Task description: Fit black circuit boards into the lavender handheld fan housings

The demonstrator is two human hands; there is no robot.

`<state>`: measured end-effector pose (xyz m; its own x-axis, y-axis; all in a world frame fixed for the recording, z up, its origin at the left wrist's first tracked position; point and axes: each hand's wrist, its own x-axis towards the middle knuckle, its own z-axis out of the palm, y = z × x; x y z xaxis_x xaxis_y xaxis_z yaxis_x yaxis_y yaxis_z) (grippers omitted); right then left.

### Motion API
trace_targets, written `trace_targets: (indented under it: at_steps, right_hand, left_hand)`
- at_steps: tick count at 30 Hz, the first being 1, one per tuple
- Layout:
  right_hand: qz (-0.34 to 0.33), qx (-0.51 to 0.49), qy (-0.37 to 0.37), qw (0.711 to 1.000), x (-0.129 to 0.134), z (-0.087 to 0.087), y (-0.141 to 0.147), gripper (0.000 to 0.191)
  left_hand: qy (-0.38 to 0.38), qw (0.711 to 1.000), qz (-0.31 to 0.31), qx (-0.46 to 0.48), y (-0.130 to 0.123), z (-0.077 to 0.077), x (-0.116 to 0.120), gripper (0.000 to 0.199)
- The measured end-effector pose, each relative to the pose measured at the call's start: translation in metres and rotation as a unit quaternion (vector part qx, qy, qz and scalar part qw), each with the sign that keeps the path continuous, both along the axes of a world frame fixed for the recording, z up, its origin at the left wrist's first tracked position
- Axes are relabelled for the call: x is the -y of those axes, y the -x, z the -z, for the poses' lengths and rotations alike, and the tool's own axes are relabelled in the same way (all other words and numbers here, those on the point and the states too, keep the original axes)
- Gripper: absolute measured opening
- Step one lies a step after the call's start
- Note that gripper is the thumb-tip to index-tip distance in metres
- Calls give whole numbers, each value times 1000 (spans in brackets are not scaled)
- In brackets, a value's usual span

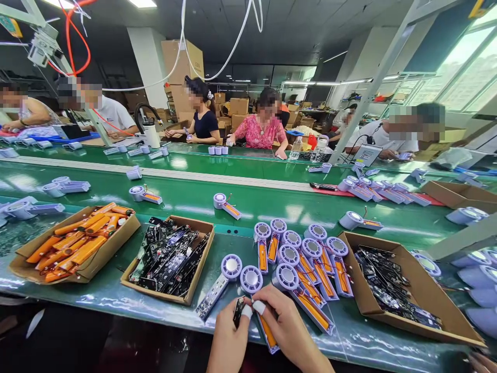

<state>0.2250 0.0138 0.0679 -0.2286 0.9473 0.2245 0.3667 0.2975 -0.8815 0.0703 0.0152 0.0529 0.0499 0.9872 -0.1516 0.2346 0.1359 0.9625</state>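
My left hand (232,331) is closed on a small black circuit board (238,312), held on end near the table's front edge. My right hand (285,321) meets it, thumb and fingertips pinched together; what lies between them is too small to make out. White covers sit on both thumb tips. Just beyond my hands is a lilac handheld fan (251,280), its handle lying open beneath my right hand with an orange battery (267,331) inside. To the left lies another fan (231,266) with a board along its handle. Several battery-fitted fans (311,248) cluster at the right.
Cardboard trays hold orange batteries (83,235) and circuit boards (171,256) on the left, more boards (396,287) on the right. Fans lie along the green conveyor belt (186,199). Several people work across it. Another person's hand (483,361) shows at lower right.
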Motion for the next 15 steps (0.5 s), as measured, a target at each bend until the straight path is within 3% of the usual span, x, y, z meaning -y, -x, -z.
trace_targets:
  at_steps: [7,15]
  right_hand:
    - [-19,23,12,999,4,-6,-2,29]
    - [7,118,-24,993,9,9,3,43]
  left_hand:
    - [22,999,17,33,5,-4,-5,32]
    - [-28,999,46,-4,10,-11,1,26]
